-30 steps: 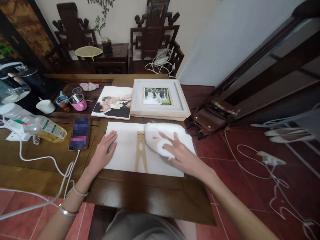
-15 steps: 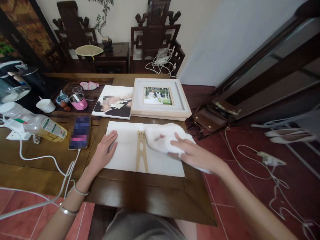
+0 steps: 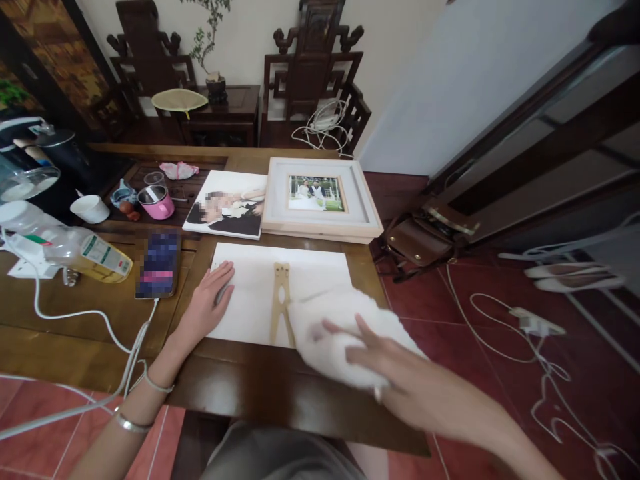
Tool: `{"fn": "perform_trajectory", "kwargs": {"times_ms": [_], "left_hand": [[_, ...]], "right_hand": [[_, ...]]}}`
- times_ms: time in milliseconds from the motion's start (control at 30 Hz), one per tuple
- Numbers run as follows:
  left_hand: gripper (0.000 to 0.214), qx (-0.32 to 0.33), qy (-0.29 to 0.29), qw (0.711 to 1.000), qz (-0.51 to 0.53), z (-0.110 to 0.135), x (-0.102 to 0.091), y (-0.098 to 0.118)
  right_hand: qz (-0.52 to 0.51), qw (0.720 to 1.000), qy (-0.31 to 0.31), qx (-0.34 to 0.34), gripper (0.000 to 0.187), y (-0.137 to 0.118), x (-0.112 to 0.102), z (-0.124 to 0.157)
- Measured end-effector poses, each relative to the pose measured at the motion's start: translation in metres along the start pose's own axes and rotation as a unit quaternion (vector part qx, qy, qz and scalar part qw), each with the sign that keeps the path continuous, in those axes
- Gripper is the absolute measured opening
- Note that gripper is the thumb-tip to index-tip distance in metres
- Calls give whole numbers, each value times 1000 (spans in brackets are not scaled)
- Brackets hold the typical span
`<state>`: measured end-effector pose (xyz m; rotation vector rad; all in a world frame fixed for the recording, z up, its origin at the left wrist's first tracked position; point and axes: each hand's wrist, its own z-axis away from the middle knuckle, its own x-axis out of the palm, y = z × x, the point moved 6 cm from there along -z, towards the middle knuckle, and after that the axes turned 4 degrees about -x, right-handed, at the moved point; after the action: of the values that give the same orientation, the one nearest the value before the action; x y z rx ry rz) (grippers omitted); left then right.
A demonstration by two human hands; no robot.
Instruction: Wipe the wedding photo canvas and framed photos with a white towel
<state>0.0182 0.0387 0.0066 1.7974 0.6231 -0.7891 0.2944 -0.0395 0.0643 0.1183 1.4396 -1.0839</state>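
A white panel [image 3: 245, 293] lies flat on the wooden table, with a tan A-shaped stand leg [image 3: 281, 283] attached or resting at its middle. My left hand [image 3: 206, 303] rests flat on the panel's left edge, fingers stretched out. Bunched under my right hand [image 3: 385, 360] is a white cloth [image 3: 340, 333], which covers the lower right part of the panel and hangs past its near edge. The fingers of that hand grip the cloth and are slightly blurred. Part of the stand leg's right foot meets the cloth's edge.
Behind the panel stand a framed photo [image 3: 320, 227] and a photo print [image 3: 230, 207]. At left are a phone [image 3: 159, 263] on a cable, an oil bottle [image 3: 95, 253], a pink mug [image 3: 156, 202] and a white cup [image 3: 91, 209]. A brown bag [image 3: 420, 237] sits beyond the table's right edge.
My right hand has swept the white cloth toward me, from the panel's upper right to its near right edge, uncovering the far right corner. My left hand stays in place.
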Motion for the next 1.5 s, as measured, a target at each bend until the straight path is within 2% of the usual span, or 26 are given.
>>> {"fn": "perform_trajectory", "kwargs": {"times_ms": [67,133,233,333,400,500,600,733,867,933,1000,1133,1233,1300,1367,1500], "left_hand": [[38,0,-1,1000,0,0,0,0],[38,1,0,1000,0,0,0,0],[39,5,3,1000,2,0,0,0],[39,5,0,1000,5,-1,1,-1],[38,3,-1,1000,6,0,1,-2],[39,1,2,1000,5,0,0,-2],[39,0,-1,1000,5,0,1,-2],[39,3,0,1000,1,0,1,-2],[38,6,4,1000,-3,0,1,0],[39,9,0,1000,-5,0,1,1],[39,10,-4,1000,-7,0,0,1],[39,4,-7,1000,-2,0,0,0],[39,4,-7,1000,2,0,1,-1],[39,4,-4,1000,0,0,1,-1],[39,5,-1,1000,-4,0,1,-1],[39,2,-5,1000,-2,0,1,-1]], "right_hand": [[8,999,-21,-31,52,-16,6,14],[27,999,-4,-42,57,-19,4,18],[84,992,97,-20,55,-6,-15,7],[172,963,205,-17,41,6,-33,-17],[233,946,226,-22,36,12,-33,-39],[274,946,174,-4,37,24,-14,-71],[248,957,149,4,39,28,9,-79],[200,963,181,-23,40,2,35,-46],[152,969,187,-44,33,-25,54,-10],[133,974,177,-40,34,-25,54,-7],[127,977,168,-22,38,-13,45,-17],[135,977,164,13,37,21,13,-66],[135,975,174,26,41,29,-4,-105],[135,974,177,29,45,21,-2,-118],[130,978,166,11,47,2,12,-117],[92,987,106,-72,39,-45,52,-87]]}}
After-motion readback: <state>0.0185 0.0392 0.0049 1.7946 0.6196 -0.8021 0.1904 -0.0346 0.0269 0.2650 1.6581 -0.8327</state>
